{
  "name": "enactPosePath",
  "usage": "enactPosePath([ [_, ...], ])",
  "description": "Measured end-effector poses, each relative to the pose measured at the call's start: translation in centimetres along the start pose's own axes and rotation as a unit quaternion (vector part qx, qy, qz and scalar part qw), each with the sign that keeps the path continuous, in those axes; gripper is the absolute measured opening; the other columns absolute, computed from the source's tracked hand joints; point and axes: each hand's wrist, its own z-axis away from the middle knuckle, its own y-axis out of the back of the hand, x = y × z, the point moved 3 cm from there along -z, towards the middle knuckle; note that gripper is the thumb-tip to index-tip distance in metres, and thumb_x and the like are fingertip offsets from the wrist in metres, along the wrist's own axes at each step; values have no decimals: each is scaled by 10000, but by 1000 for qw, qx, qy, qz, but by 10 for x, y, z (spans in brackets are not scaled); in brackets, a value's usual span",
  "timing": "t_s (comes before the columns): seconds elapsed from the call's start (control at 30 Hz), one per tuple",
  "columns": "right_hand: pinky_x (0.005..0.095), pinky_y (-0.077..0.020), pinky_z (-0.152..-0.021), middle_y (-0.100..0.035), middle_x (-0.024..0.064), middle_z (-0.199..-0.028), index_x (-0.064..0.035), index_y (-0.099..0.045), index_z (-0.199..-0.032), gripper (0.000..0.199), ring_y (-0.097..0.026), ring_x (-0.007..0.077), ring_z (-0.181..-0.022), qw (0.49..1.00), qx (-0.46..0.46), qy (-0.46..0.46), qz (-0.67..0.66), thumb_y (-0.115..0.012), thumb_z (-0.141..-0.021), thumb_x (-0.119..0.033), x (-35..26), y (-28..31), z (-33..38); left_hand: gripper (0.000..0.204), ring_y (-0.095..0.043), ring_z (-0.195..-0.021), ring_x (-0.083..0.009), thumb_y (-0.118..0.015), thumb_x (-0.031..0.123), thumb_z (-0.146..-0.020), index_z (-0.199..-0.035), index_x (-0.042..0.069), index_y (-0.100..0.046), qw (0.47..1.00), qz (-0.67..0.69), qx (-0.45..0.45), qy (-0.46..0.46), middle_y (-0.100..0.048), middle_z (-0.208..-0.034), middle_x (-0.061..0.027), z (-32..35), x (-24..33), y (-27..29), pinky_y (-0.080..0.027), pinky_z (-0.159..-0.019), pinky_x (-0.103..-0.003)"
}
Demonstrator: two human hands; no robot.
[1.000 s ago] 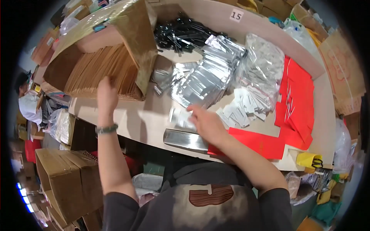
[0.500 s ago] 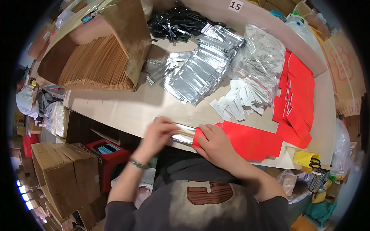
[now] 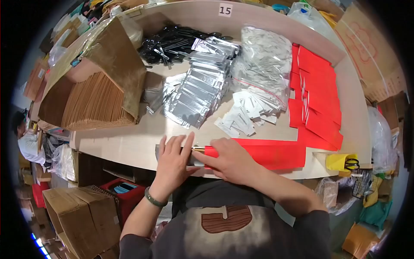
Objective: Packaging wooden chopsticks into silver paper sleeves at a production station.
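Now, at the near edge: both hands meet over one flat piece on the worktop (image 3: 129, 146).
Left hand: left hand (image 3: 172, 160) lies flat, fingers spread, pressing on a silver pouch (image 3: 160, 152) whose end shows just beyond the fingertips; nothing is pinched.
Right hand: right hand (image 3: 228, 160) lies curled over the near end of a red sleeve (image 3: 267, 153), its fingers pressed together on it; a thin gold-coloured edge shows between the two hands.
Where the piece is: the pouch and the sleeve lie end to end at the worktop's front edge, touching under the hands.
Doing it well: I judge the pouch should be kept flat and square to the sleeve's open end, the left palm steadying while the right holds the mouth; a skewed entry would likely crease the foil.
Around: a heap of silver pouches (image 3: 198, 90) in the middle, white slips (image 3: 246, 116) beside it, more red sleeves (image 3: 317, 95) to the right, a stack of brown envelopes (image 3: 95, 103) to the left, black pieces (image 3: 172, 43) farther back.
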Motion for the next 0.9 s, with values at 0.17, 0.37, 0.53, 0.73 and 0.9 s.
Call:
enactPosePath([
  [0.17, 441, -460, -813, -537, 179, -1102, -71, -509, -1300, 683, -550, 355, -977, 998, 45, 34, 17, -779, -679, -159, 6, 20, -3, 896, -406, -1279, -433, -772, 104, -680, -1448, -34, -332, 999, 1, 50, 3, -399, -1386, -280, -13, 32, -11, -298, -1103, -549],
  [0.37, 458, -471, -850, -559, 195, -1131, -75, -488, -1332, 715, -567, 369, -989, 998, 64, -3, -11, -781, -683, -141, 20, 26, 12, 883, -378, -1315, -489, -801, 160, -724, -1449, -21, -330, 968, 252, -7, -18, -334, -1464, -308, -1, 44, 0, -343, -1094, -493],
  [0.53, 447, -484, -733, -559, 150, -966, -125, -611, -1034, 389, -585, 334, -873, 998, 21, 58, 1, -788, -694, -189, 6, 46, 5, 667, -597, -931, -299, -797, 166, -634, -1239, 75, -531, 986, -49, -97, -129, -587, -991, -108, -23, 9, 9, -490, -778, -424],
  [0.73, 426, -477, -812, -607, 170, -1084, -33, -606, -656, 373, -580, 322, -927, 978, 147, -104, 105, -823, -714, -332, 118, 105, 58, 323, -640, -858, -313, -714, 152, -732, -979, 18, -556, 942, 244, -153, 174, -634, -906, -153, -19, -30, -6, -513, -747, -394],
  [0.9, 439, -438, -947, -558, 261, -1202, 33, -569, -945, 574, -541, 403, -1083, 986, -165, -2, 31, -771, -698, -444, 50, 34, 56, 385, -549, -1044, -336, -705, 124, -716, -1048, -12, -567, 857, 472, -195, -66, -529, -1180, -209, -2, 56, -54, -470, -866, -427],
])
